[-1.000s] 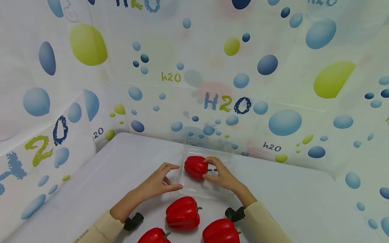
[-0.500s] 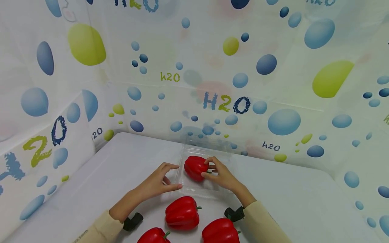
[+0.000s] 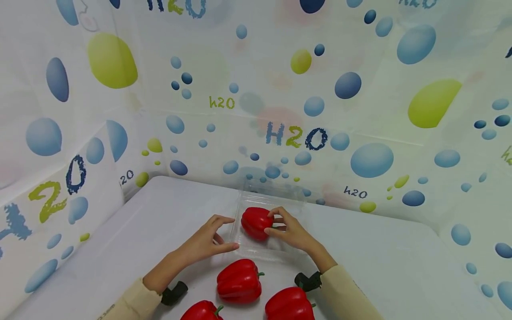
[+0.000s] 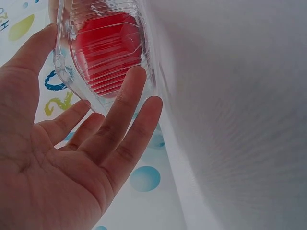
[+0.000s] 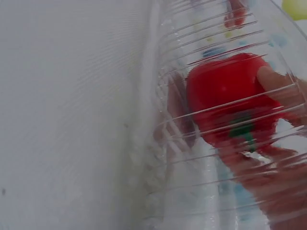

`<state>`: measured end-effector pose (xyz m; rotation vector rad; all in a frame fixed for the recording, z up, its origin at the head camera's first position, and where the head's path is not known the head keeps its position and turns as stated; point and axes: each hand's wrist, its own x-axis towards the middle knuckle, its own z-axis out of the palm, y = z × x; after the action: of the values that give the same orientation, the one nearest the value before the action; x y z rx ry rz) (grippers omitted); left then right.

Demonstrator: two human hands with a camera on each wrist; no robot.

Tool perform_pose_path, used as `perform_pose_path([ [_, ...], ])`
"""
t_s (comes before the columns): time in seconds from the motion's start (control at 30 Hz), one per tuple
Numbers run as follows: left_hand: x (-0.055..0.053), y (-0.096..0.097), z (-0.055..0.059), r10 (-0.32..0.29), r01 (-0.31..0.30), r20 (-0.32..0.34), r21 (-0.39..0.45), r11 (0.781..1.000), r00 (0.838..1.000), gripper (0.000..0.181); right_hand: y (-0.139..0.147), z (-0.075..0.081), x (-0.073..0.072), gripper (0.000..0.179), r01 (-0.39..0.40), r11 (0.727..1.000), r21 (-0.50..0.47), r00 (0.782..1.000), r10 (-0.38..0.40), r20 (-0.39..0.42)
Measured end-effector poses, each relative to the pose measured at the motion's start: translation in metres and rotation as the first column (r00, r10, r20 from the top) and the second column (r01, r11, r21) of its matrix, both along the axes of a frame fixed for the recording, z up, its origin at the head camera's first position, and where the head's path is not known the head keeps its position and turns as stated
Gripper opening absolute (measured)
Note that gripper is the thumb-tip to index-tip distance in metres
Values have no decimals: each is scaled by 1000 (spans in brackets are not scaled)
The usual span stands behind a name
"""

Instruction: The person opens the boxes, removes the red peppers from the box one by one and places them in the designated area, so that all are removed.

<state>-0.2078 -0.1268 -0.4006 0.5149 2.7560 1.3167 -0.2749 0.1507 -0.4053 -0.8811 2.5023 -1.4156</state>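
Note:
A red bell pepper (image 3: 254, 222) with a green stem lies on its side within a clear plastic container (image 3: 260, 253). My right hand (image 3: 294, 233) reaches inside and holds the pepper at its stem end, thumb on the near side and fingers on the far side. In the right wrist view, that pepper (image 5: 223, 88) and the hand (image 5: 278, 177) show through the ribbed clear wall. At the container's left side, my left hand (image 3: 204, 241) has its fingers spread. The left wrist view puts its thumb at the container's rim (image 4: 59, 60) and its fingertips (image 4: 136, 76) by the ribbed wall.
Nearer to me on the white table (image 3: 380, 262) lie three more red bell peppers: one in the middle (image 3: 238, 282), one at left (image 3: 201, 312) and one at right (image 3: 290, 306). A wall covering (image 3: 240, 66) with coloured drops stands behind the table.
The pepper in the container has shifted slightly toward me and turned a little, and the right thumb has come slightly further over it. The left hand stays at the container's side.

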Motion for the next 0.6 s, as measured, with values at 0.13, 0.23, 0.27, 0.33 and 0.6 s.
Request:
perform_pose_path([
  [0.13, 0, 0, 1, -2, 2, 8, 0, 1000, 1000, 76, 1, 2, 0, 41, -6, 1000, -7, 1000, 6, 7],
  [0.23, 0, 0, 0, -8, 8, 11, 1, 1000, 1000, 76, 2, 3, 0, 40, -6, 1000, -14, 1000, 6, 15],
  [0.27, 0, 0, 0, -9, 9, 12, 1, 1000, 1000, 75, 2, 3, 1, 40, -7, 1000, -16, 1000, 7, 20],
  [0.33, 0, -1, 0, -10, 10, 12, 2, 1000, 1000, 75, 2, 2, 1, 40, -9, 1000, -19, 999, 9, 32],
  [0.6, 1, -2, 1, -9, 9, 13, -8, 1000, 1000, 75, 1, 8, 7, 41, -6, 1000, -8, 999, 6, 50],
])
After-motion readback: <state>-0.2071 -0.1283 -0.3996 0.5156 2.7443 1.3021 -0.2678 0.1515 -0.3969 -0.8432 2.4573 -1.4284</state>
